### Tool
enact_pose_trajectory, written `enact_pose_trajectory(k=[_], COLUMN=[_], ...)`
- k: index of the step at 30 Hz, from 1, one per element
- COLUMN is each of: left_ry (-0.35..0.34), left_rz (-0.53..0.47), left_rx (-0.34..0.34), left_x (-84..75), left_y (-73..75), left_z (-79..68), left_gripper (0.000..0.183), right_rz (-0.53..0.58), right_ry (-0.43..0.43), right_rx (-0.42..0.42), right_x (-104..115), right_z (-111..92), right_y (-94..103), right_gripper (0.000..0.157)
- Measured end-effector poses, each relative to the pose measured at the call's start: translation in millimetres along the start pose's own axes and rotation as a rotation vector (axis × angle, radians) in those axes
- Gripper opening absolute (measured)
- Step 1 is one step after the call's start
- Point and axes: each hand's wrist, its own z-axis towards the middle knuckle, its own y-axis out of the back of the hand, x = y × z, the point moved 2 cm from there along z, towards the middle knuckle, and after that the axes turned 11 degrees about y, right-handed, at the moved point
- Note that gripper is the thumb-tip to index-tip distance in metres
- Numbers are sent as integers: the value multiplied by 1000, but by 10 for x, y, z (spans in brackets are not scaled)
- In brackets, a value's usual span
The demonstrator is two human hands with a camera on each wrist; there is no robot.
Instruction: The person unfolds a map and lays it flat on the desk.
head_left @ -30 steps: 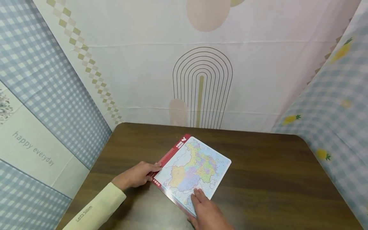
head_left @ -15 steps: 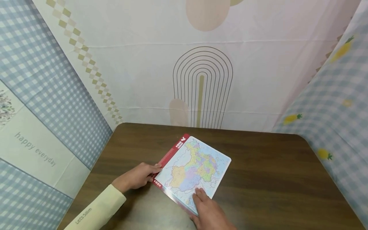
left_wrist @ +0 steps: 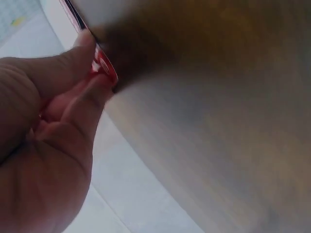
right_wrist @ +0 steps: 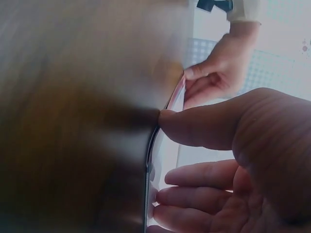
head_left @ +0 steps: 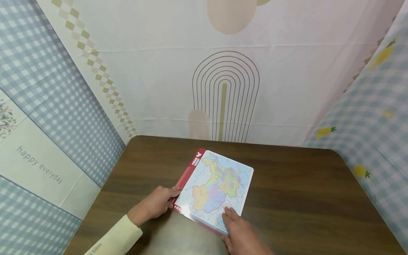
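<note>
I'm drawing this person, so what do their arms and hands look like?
The left hand and right hand are bare, with no gloves. The left sleeve is pale yellow with dark lettering; no right sleeve shows.

Head view: I note even light, with glare on the near edge of the map board (head_left: pixel 216 187) and on the tabletop (head_left: pixel 296 198) before it. Left wrist view: dim, tabletop blurred, shadow beside my left hand (left_wrist: pixel 53 165). Right wrist view: hazy, background cloth (right_wrist: pixel 291 63) overexposed.

Dark brown table (head_left: pixel 302 191), wood-grained; red-edged map board (head_left: pixel 216 186) on it — turned askew, perhaps partly raised.
</note>
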Motion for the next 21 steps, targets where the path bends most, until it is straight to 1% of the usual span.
enact_pose_trajectory(k=[5,7,9,16,18,21], left_ry=[35,44,38,-31,-36,-22], left_rz=[-18,-24,-15,38,50,53], left_rx=[-37,-36,-44,-117,-122,-124], left_x=[-122,-163,-202,-329,-361,-408], left_y=[-75,-112,-142,-203,-222,-255], left_z=[-79,-107,-138,-250,-275,-307], left_gripper=[53,53,52,41,39,41], right_rz=[0,-15,-32,-27,-21,-10], right_ry=[9,16,23,45,52,59], right_rx=[-13,-12,-13,-8,-15,-19], right_x=[-103,-141,-178,-304,-342,-402], right_z=[-61,-85,-106,-195,-227,-268], right_y=[63,87,111,145,148,155], right_gripper=[57,56,55,55,54,55])
